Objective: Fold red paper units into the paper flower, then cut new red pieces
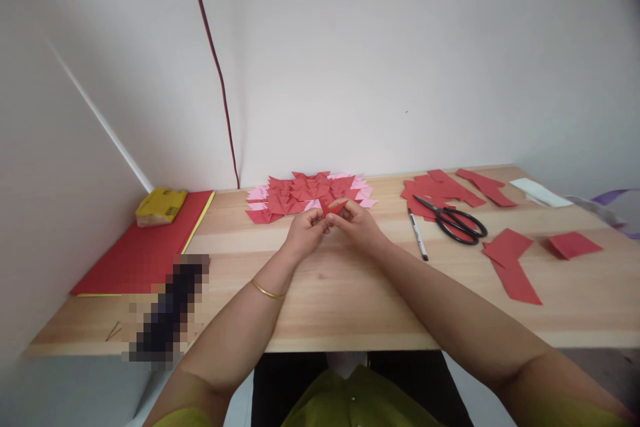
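Observation:
Between my two hands is a small folded piece of red paper (332, 207), partly covered by my fingers. My left hand (306, 235) pinches its left side, thumb and fingers pressed together. From the right, my right hand (356, 223) grips the same paper, and the fingertips of both hands nearly meet. Just behind them, against the wall, lies a spread of folded red and pink paper pieces (305, 192) with pointed tips.
To the right are black-handled scissors (450, 219) on red paper scraps (425, 188), a white pen (418, 233), more red offcuts (510, 260) and a folded red piece (575, 245). At left, a yellow packet (161, 207) rests on red sheets (135, 257); a dark blurred object (173, 307) lies near the edge.

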Demonstrator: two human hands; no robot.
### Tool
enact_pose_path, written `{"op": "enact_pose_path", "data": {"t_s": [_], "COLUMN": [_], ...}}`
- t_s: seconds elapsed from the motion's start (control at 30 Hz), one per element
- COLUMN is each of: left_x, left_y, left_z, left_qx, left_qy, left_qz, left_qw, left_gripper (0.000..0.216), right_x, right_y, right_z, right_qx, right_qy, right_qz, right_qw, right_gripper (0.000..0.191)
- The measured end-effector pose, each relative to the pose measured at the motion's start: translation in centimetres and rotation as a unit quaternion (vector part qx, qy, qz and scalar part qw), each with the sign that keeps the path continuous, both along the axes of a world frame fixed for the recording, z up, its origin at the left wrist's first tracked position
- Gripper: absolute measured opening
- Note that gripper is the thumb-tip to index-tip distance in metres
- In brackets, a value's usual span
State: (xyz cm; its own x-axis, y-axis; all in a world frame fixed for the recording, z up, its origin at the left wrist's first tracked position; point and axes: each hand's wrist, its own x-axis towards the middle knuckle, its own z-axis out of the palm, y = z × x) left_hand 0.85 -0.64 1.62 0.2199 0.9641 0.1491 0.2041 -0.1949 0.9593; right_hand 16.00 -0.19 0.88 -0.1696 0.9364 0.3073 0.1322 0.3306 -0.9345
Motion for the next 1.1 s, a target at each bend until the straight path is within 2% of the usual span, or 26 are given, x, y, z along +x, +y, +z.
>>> {"op": "enact_pose_path", "data": {"t_s": [0.17, 0.3, 0.47, 0.57, 0.67, 0.77, 0.93, 1.1], "left_x": [0.0, -0.1, -0.1, -0.2, -0.2, -0.1, 0.0, 0.0], "left_y": [0.0, -0.1, -0.1, 0.1, 0.4, 0.5, 0.6, 0.7], "left_z": [-0.5, -0.2, 0.0, -0.5, -1.0, -1.3, -1.6, -1.9], "left_qx": [0.000, 0.033, 0.057, 0.033, -0.001, -0.021, -0.030, -0.036], "left_qy": [0.007, 0.037, 0.057, 0.034, -0.010, -0.049, -0.090, -0.096], "left_qz": [-0.019, -0.022, -0.008, 0.017, 0.021, 0.003, -0.017, 0.014], "left_qw": [1.000, 0.999, 0.997, 0.999, 1.000, 0.999, 0.995, 0.995], "left_gripper": [0.023, 0.024, 0.020, 0.022, 0.021, 0.019, 0.016, 0.018], "right_x": [0.2, 0.5, 0.3, 0.2, 0.3, 0.6, 0.9, 0.6], "right_y": [0.4, 0.6, 0.4, 0.3, 0.4, 0.6, 0.7, 0.5], "right_z": [-0.6, -0.6, -0.3, -0.3, -0.6, -0.8, -0.8, -0.9], "right_qx": [0.029, 0.033, -0.015, -0.062, -0.062, -0.046, -0.035, -0.032], "right_qy": [0.018, 0.013, 0.058, 0.070, 0.080, 0.056, -0.001, 0.005], "right_qz": [0.006, 0.012, 0.046, 0.067, 0.092, 0.074, 0.037, 0.041], "right_qw": [0.999, 0.999, 0.997, 0.993, 0.991, 0.995, 0.999, 0.999], "right_gripper": [0.023, 0.022, 0.027, 0.033, 0.031, 0.022, 0.023, 0.022]}}
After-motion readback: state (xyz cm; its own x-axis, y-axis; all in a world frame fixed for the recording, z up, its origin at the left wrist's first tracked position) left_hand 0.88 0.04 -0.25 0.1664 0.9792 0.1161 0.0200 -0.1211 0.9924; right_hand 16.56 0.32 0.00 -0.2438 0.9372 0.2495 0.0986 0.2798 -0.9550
